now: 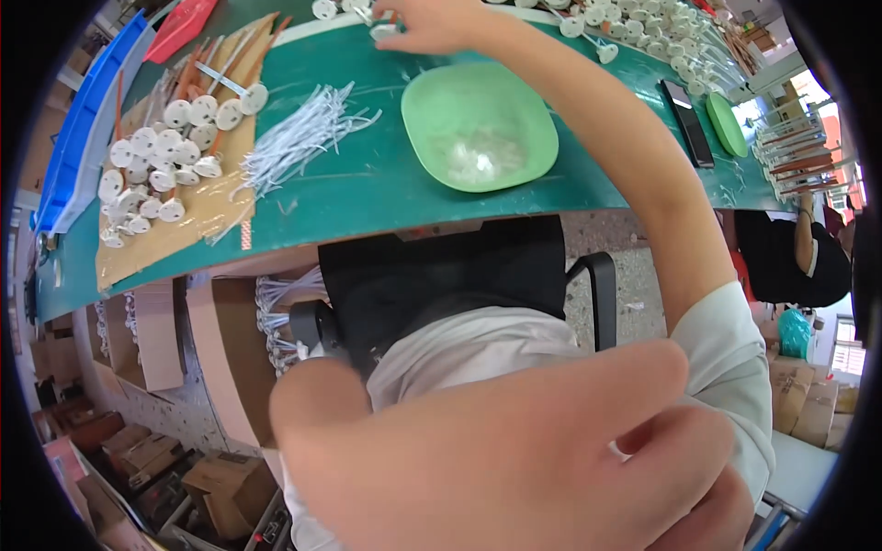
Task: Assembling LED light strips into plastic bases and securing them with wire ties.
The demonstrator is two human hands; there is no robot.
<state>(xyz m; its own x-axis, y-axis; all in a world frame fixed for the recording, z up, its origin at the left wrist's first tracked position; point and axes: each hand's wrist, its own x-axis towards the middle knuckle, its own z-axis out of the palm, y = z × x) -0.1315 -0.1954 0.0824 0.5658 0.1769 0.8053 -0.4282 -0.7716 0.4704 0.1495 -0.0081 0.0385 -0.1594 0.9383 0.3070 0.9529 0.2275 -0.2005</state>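
My right arm stretches across the green table to its far edge. There my right hand [430, 24] has thumb and fingers around a small white disc-headed piece [382, 31], beside other such pieces. My left hand [514, 450] is large and close to the camera, in front of my body; its fingers curl inward, and whatever may be in them is hidden. A light green bowl [432, 151] with small clear bits inside stands near the table's front edge. To its left is a loose heap of thin white strips [299, 138].
Several disc-headed pieces [168, 142] with stems lie on a cardboard sheet [147, 248]. More are heaped at the far right [634, 28]. A black phone [687, 124] and a green dish [727, 126] lie right. A blue tray [87, 129] stands left; open cartons [225, 349] sit below.
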